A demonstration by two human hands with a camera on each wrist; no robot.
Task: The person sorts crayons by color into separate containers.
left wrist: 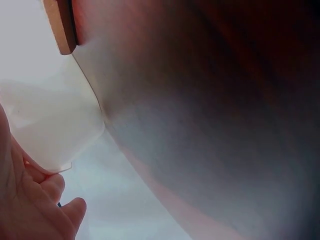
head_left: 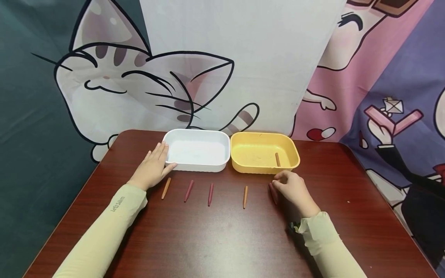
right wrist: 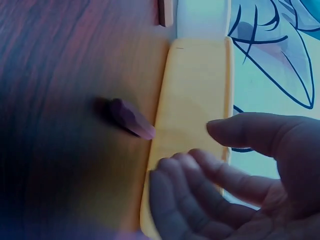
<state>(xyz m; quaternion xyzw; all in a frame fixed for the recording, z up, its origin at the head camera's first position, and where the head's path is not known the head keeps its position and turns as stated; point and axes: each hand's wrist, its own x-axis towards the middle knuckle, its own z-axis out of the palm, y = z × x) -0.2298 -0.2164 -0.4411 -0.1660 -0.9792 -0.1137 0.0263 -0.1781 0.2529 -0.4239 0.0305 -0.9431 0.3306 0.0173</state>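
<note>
- Red crayon (head_left: 273, 193), the one by the right hand (head_left: 292, 190): four more crayons lie in a loose row to the left of that hand, well clear of its fingers.
- Of these, the nearest is an orange one (head_left: 245, 197); further left come two reds (head_left: 210, 194) (head_left: 189, 191), then another orange one (head_left: 166, 188) near the left hand (head_left: 152, 165).
- Just beyond the right fingertips stands the yellow tray (head_left: 255, 152), its near wall between them and the short crayon (head_left: 277, 159) inside.
- The white tray (head_left: 196, 148) sits beside the yellow one, further to the right hand's left; the left hand touches its outer end, fingers extended, thumb at the near corner.
- The red crayon is just left of the right hand, short of the yellow tray; whether its full length rests on the table (head_left: 222, 239) I cannot tell.
- The right hand's fingers bend loosely, thumb spread from them, gripping nothing; the wrist view shows a gap between fingertips and crayon.
</note>
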